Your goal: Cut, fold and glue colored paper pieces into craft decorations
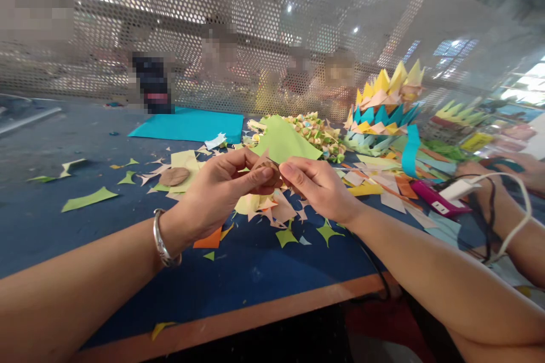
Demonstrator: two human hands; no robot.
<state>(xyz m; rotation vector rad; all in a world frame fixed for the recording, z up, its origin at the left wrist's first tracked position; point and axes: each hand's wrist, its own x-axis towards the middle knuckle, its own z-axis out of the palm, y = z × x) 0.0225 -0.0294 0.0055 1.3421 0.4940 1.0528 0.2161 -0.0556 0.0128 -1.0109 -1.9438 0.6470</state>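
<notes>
My left hand [213,190], with a silver bangle at the wrist, pinches a small brown rounded piece [271,174] between thumb and fingers. My right hand [321,187] closes its thumb and finger on the right edge of the same piece, so the two hands almost meet. Fingers cover much of it, and its material is hard to make out. A pale pink paper point sticks up just behind the left fingers. Beside my left hand, a similar brown oval piece [174,176] lies on pale yellow paper [187,160]. Green paper [285,139] lies right behind both hands.
Paper scraps [276,210] litter the dark blue table [238,289]. A blue sheet [191,125] and small folded paper pieces [317,130] lie behind. Stacked spiky paper rings [383,108] stand right, near a magenta power strip [440,198] with cables and another person's arm [515,227].
</notes>
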